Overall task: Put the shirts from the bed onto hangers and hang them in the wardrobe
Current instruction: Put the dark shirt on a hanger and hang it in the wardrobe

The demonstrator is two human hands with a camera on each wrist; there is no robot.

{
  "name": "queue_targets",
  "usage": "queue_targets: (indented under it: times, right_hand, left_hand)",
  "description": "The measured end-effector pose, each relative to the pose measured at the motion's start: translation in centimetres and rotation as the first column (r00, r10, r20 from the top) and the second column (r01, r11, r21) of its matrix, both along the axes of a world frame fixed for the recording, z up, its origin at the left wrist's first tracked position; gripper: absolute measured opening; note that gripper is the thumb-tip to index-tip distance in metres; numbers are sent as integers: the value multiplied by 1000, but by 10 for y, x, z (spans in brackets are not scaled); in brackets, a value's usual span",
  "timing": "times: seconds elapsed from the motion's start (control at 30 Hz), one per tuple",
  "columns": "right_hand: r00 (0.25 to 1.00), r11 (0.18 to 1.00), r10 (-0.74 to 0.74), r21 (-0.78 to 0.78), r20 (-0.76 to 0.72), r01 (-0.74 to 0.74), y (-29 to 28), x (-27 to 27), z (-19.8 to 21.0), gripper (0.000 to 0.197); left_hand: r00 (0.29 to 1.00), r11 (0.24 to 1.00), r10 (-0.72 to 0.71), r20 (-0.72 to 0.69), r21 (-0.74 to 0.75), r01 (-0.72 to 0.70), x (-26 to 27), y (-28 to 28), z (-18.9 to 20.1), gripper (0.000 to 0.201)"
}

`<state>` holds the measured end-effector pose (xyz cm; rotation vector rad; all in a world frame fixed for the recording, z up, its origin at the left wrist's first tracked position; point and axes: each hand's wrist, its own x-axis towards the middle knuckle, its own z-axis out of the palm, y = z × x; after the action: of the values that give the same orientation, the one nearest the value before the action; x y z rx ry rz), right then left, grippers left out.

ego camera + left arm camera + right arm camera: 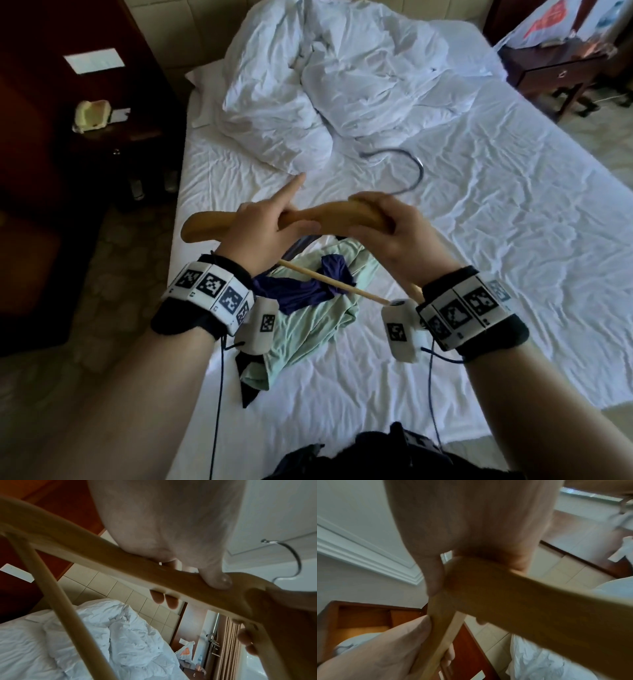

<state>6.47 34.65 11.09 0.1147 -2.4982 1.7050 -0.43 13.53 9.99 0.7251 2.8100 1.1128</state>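
I hold a wooden hanger level above the bed, its metal hook pointing away from me. My left hand grips the hanger's left arm, index finger stretched out straight; the thumb presses on top of the wood. My right hand is curled round the hanger's right arm. The thin crossbar runs below my wrists. Under the hanger lie a pale green shirt and a dark purple shirt, crumpled together on the sheet.
A rumpled white duvet fills the head of the bed. A dark wooden nightstand with a phone stands at the left. Another nightstand with a plastic bag on it is at the far right. Tiled floor lies on both sides.
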Motion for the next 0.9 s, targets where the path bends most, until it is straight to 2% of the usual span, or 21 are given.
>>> queue_targets:
  times: [0.1, 0.13, 0.23, 0.3, 0.43, 0.53, 0.63, 0.73, 0.83, 0.9]
  right_hand:
    - [977, 962, 205, -195, 59, -190, 38, -22, -3, 39]
    - [973, 958, 230, -185, 30, -221, 46, -29, -7, 36]
    - [951, 953, 299, -18, -74, -301, 59, -49, -30, 27]
    - [929, 930, 365, -24, -58, -367, 59, -61, -42, 31]
    - [826, 848, 526, -191, 203, -494, 48, -84, -61, 58]
    - [783, 839, 544, -211, 302, -502, 29, -108, -90, 44]
    - [820, 886, 463, -142, 337, -442, 9, -127, -125, 34]
    - [859, 933, 352, -59, 372, -356, -9, -146, -168, 33]
    - [872, 949, 279, 23, 403, -314, -24, -161, -206, 31]
    - [869, 953, 243, 59, 431, -296, -33, -168, -228, 22]
  left_hand:
    - [999, 996, 16, 32, -90, -13, -7, 38, -6, 78]
    - [998, 994, 51, 39, -100, -47, -9, 45, -8, 78]
    - [984, 980, 169, 47, -112, -163, -14, 50, -17, 79]
    - [972, 965, 233, 43, -134, -225, -13, 47, -26, 76]
    - [941, 931, 333, 66, -180, -317, -16, 37, -52, 68]
    - [912, 909, 400, 94, -163, -382, -26, 26, -87, 67]
    - [805, 818, 575, 146, -115, -564, -39, 12, -130, 62]
    - [605, 659, 736, 304, -115, -743, -53, -11, -178, 59]
    - [393, 530, 798, 457, -220, -819, -59, -32, -228, 58]
    - [306, 496, 788, 534, -257, -830, -60, -43, -263, 60]
